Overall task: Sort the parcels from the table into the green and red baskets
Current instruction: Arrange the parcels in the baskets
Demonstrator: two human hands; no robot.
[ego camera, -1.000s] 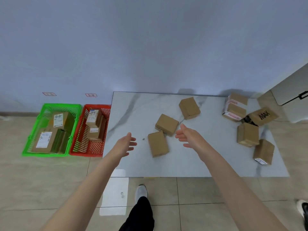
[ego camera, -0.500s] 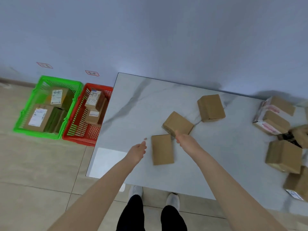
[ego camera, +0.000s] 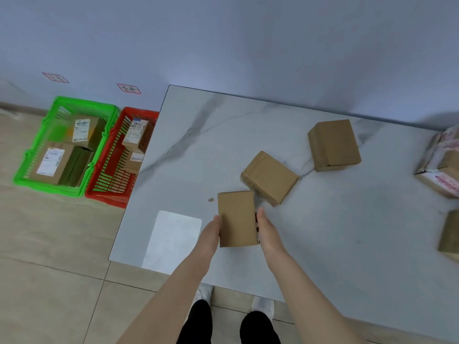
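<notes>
Near the front edge of the marble table (ego camera: 323,232), a plain cardboard parcel (ego camera: 237,218) is clasped between the left hand (ego camera: 210,234) and the right hand (ego camera: 267,230), one on each long side, with thumbs laid along its edges and fingers bent against its sides; it is touched at its far right corner by a second box (ego camera: 269,177); a third box (ego camera: 334,145) is set further back, and taped parcels (ego camera: 439,170) are cut off at the right edge; a small brown scrap (ego camera: 210,199) is seen just left of the held parcel; half a second ago both hands were held just short of it, and it is unmoved; on the tiled floor (ego camera: 49,244), the green basket (ego camera: 32,180) and red basket (ego camera: 106,194), both with labelled boxes inside, are placed against the pale wall (ego camera: 223,33).
</notes>
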